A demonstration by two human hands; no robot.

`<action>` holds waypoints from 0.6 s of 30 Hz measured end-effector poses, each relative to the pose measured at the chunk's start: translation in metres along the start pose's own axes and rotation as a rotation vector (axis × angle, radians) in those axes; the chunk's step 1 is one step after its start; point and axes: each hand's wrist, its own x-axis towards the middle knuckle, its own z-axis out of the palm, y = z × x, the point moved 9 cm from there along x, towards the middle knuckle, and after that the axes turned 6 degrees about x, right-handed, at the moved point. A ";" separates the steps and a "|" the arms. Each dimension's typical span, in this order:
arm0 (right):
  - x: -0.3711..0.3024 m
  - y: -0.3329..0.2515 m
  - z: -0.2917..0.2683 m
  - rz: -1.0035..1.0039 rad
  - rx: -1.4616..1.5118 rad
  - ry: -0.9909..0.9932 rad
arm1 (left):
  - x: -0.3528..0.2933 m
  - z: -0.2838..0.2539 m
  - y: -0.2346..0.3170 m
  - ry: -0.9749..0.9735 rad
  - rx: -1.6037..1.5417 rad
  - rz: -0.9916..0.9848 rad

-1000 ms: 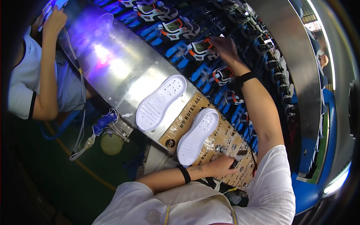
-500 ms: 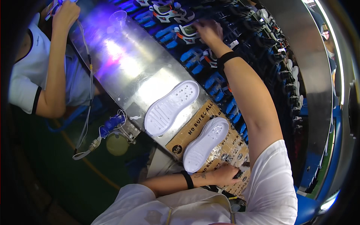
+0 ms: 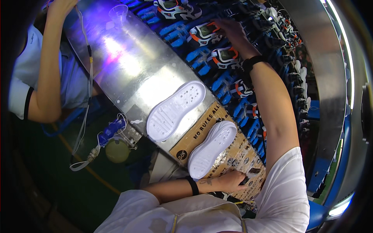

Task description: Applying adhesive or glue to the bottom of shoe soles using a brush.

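- The left hand (image 3: 231, 181) is resting low on the taped cardboard (image 3: 190, 141); its grip appears to be clamping a small dark object (image 3: 244, 180), whose kind is not showing clearly.
- Just beyond it, a white sole (image 3: 213, 149) is lying on the cardboard, possibly with another beneath; a second white sole (image 3: 176, 111) is lying on the metal desk (image 3: 159, 58), cupped side up.
- Left of the desk, a blue device (image 3: 111, 131) with looped wires is hanging near its edge.
- The right hand (image 3: 234, 33) is lying at the collar of an orange-trimmed shoe (image 3: 206, 33), above the blue holders (image 3: 175, 33); whether its grip is apart or together, the inspector cannot tell.
- Step in hand, as judged: handling that shoe. The next move is calling for a sure hold on the collar.
- A neighbouring shoe (image 3: 225, 58) is standing close beside it, leaving little clearance.
- Far left, a co-worker (image 3: 37, 77) is sitting beside a hanging cable (image 3: 89, 62).
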 end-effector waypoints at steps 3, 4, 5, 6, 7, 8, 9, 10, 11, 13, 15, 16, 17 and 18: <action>-0.003 0.000 0.002 0.026 0.082 -0.018 | 0.000 -0.004 0.002 0.000 -0.009 0.001; -0.004 0.000 0.000 0.025 0.082 -0.016 | 0.000 -0.003 0.002 -0.014 -0.010 0.003; -0.004 0.001 0.000 0.036 0.118 -0.021 | 0.001 -0.002 0.002 -0.027 -0.011 0.006; -0.005 0.001 0.002 0.047 0.157 -0.027 | 0.001 -0.003 0.002 -0.028 -0.008 0.003; -0.006 -0.001 0.003 0.046 0.160 -0.026 | 0.001 -0.005 0.003 -0.016 -0.011 0.007; -0.008 -0.001 0.004 0.055 0.164 -0.023 | 0.000 -0.007 0.004 -0.003 -0.014 0.010; -0.009 -0.001 0.004 0.064 0.167 -0.019 | 0.000 -0.006 0.003 -0.004 -0.011 0.008; -0.009 -0.001 0.005 0.063 0.170 -0.019 | 0.000 -0.007 0.004 0.006 0.000 0.019; -0.008 -0.002 0.005 0.067 0.171 -0.016 | -0.001 -0.007 0.004 0.017 0.011 0.030; -0.009 0.001 0.003 0.070 0.171 -0.010 | 0.000 -0.010 0.006 0.001 0.015 0.024; -0.010 0.004 0.002 0.058 0.233 0.005 | 0.000 -0.010 0.007 -0.014 0.020 0.020; -0.010 0.005 0.001 0.056 0.232 0.007 | 0.001 -0.009 0.008 -0.022 0.011 0.016; -0.010 0.004 0.000 0.034 0.156 0.000 | 0.001 -0.008 0.008 -0.031 0.002 0.012; -0.009 0.003 0.002 0.013 0.085 -0.010 | 0.001 -0.006 0.008 -0.031 0.005 0.011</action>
